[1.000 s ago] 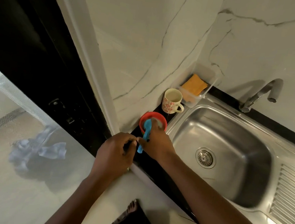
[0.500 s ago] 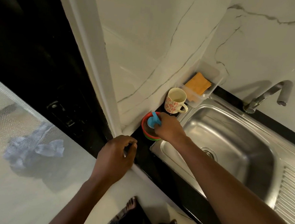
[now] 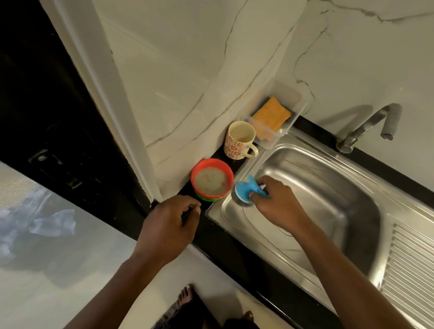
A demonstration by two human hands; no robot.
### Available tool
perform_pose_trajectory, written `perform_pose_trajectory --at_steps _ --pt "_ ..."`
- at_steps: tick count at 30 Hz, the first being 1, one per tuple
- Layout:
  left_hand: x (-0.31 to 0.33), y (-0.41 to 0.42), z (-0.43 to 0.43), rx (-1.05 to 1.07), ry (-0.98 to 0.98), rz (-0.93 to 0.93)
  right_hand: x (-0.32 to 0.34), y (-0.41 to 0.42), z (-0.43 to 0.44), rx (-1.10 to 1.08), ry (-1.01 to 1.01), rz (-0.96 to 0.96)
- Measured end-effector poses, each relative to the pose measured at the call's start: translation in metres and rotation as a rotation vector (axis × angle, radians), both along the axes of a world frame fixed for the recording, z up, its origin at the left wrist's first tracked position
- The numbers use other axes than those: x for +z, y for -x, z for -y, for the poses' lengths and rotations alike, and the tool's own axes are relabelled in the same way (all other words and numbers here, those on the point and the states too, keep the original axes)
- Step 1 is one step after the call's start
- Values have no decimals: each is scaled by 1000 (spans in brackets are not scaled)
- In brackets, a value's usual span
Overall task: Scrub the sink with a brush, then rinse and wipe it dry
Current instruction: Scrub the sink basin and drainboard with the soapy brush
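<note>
The stainless steel sink (image 3: 320,188) fills the right half of the view, its basin dry-looking and shiny. My right hand (image 3: 277,203) grips the blue brush (image 3: 247,190) by its handle, with the round brush head against the basin's near-left corner. My left hand (image 3: 172,225) rests on the black counter edge just left of the sink, fingers curled; whether it holds anything is hidden. The tap (image 3: 369,127) stands at the back right, with no water running.
A red bowl (image 3: 212,179) with cloudy liquid sits left of the sink. Behind it stand a patterned mug (image 3: 240,140) and a clear tray (image 3: 285,112) with an orange sponge (image 3: 271,114). A grey cloth (image 3: 24,227) lies at the left. The drainboard (image 3: 415,265) is ridged.
My right hand moved the brush from the red bowl rightward and down into the sink's near-left corner. My left hand stayed on the counter edge.
</note>
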State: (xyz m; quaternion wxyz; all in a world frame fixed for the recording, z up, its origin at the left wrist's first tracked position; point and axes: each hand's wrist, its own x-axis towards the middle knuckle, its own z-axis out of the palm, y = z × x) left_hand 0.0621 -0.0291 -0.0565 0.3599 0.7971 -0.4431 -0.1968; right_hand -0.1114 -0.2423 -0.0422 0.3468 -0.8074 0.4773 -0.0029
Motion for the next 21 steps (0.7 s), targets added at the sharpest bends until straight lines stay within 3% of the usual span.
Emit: perform_pose_trajectory --at_steps 4,9,13,15,18,21 --pt "-4 2 2 -27 -7 -23 -46 15 -14 -58 37 -122" --pt "-9 4 2 -63 -29 -1 -69 -1 -38 -77 10 67" --pt "-13 3 1 -77 -40 -22 -67 40 -27 71 3 -80" --pt "-14 3 1 -84 -51 -41 -67 51 -18 37 28 -120" --pt "-13 4 4 -100 -59 -53 -70 29 -13 -66 61 -25" --pt "-13 9 6 -123 -64 -53 -69 12 -21 -9 1 72"
